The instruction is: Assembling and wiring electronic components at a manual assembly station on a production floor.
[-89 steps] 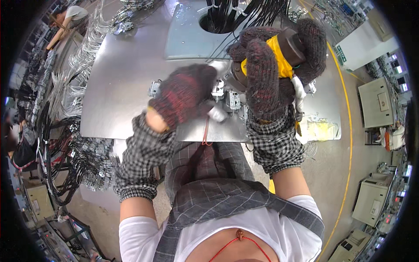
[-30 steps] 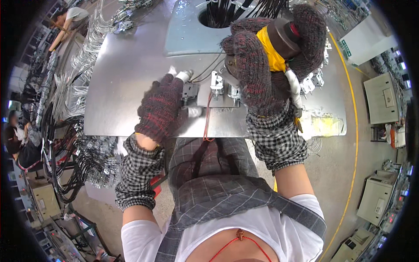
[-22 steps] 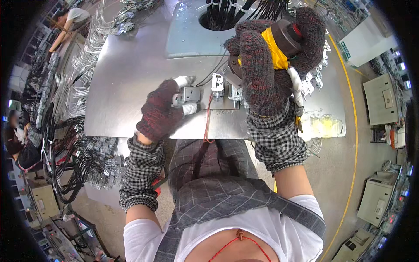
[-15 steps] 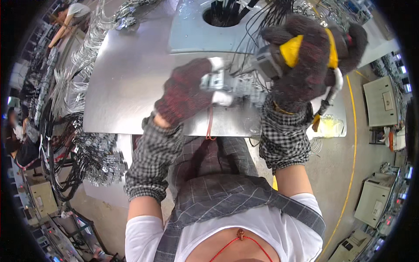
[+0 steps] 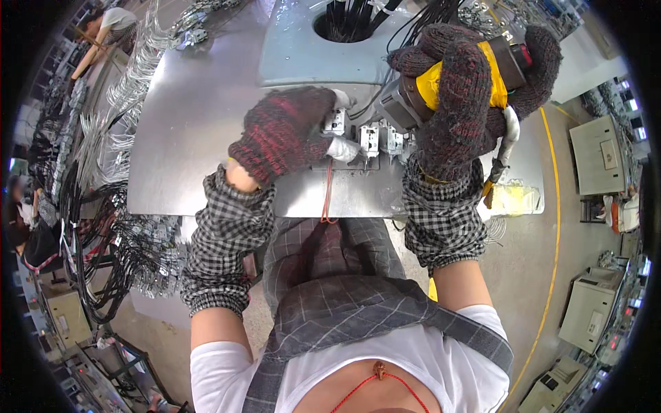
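My left hand (image 5: 289, 131), in a dark red-black knit glove with white-wrapped fingertips, pinches a small silvery metal connector piece (image 5: 335, 122) above the steel tabletop (image 5: 200, 138). Just right of it, two similar metal pieces (image 5: 370, 141) stand side by side on a small plate on the table. My right hand (image 5: 465, 103), gloved too, is wrapped around a dark hand-held power tool (image 5: 406, 103) bound with yellow tape. Its grey block-shaped end points toward the metal pieces; its working tip is hidden. Thin black wires run between the tool and the pieces.
A pale blue tray (image 5: 296, 62) with a round hole full of black cables lies at the far side. Pale wire bundles (image 5: 113, 131) and black cables (image 5: 86, 261) hang at the left. A red cord (image 5: 328, 199) dangles over the near table edge. A person (image 5: 113, 27) bends over work far left.
My left hand has shifted slightly left with the metal piece, away from the other pieces. My right hand and the tool have moved a little left. The earlier blur on the pieces is gone.
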### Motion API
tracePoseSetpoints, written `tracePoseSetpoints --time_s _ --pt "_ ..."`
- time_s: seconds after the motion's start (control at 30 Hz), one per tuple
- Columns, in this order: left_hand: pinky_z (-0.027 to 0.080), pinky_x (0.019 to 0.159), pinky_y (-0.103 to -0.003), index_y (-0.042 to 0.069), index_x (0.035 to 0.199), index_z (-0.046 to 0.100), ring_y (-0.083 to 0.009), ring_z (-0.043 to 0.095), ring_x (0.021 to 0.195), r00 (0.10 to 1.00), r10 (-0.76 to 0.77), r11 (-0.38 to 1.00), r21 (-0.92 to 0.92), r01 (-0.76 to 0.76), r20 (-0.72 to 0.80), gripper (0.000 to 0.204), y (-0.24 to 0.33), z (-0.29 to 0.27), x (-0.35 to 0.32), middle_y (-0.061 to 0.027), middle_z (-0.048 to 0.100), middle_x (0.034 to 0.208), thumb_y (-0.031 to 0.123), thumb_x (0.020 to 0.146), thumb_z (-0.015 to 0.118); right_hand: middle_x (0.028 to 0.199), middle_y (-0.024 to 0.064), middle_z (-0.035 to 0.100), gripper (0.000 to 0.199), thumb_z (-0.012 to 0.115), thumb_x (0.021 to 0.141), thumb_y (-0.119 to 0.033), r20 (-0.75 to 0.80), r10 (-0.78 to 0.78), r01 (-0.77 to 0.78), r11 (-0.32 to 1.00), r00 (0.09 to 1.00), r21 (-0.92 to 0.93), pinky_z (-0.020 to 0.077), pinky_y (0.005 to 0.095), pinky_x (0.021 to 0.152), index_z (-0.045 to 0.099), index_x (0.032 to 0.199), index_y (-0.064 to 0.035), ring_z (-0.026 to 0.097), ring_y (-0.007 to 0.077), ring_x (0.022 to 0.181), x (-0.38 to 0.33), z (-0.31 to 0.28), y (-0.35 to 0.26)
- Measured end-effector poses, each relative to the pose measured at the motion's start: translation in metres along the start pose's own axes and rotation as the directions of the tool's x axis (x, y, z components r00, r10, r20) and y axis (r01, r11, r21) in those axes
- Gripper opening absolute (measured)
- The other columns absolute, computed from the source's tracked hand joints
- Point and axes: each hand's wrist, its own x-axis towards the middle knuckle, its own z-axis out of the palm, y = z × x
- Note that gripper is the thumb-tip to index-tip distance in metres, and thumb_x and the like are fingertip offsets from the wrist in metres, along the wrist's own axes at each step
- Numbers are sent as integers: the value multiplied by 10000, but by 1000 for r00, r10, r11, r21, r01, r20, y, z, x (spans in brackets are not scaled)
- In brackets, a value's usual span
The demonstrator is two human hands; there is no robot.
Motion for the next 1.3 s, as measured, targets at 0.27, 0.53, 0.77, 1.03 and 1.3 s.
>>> tracePoseSetpoints --time_s 0.27,0.53,0.77,1.03,1.3 --pt "528 793 -411 94 1168 633 -328 663 933 998 43 999 -13 -43 -50 676 -8 7 -1 -132 673 1025 497 652 803 1027 236 626 737 707 854 -52 -47 37 -41 996 998 -84 600 456 639 274 1437 -180 675 289 790 -2 -1 2" --pt "528 805 -428 45 1157 618 -356 648 953 984 165 980 125 -155 -70 610 -15 11 -5 -164 662 1046 408 695 779 1006 213 632 721 689 872 -61 -76 86 -97 984 993 -149 597 442 636 255 1434 -179 672 265 756 -4 14 -2" --pt "520 823 -443 52 1212 598 -356 644 962 999 17 999 29 -19 38 609 2 5 1 -170 655 1068 349 706 758 949 199 647 735 715 858 -85 -9 56 -57 992 998 -116 595 420 616 254 1423 -177 681 269 752 -3 10 -5" --pt "518 819 -447 119 1208 619 -338 658 944 999 -42 996 81 40 23 578 4 9 1 -121 678 1025 324 691 781 974 206 651 697 735 839 -76 -69 7 -25 962 998 -271 597 358 637 307 1388 -51 690 254 771 -6 15 -3" --pt "505 857 -449 110 1217 606 -336 636 1007 999 -36 996 80 33 32 576 2 10 -3 -125 659 1091 335 712 766 889 187 658 662 638 888 -6 -126 187 -202 972 974 -118 594 357 544 291 1413 -210 682 282 686 -11 35 -20"
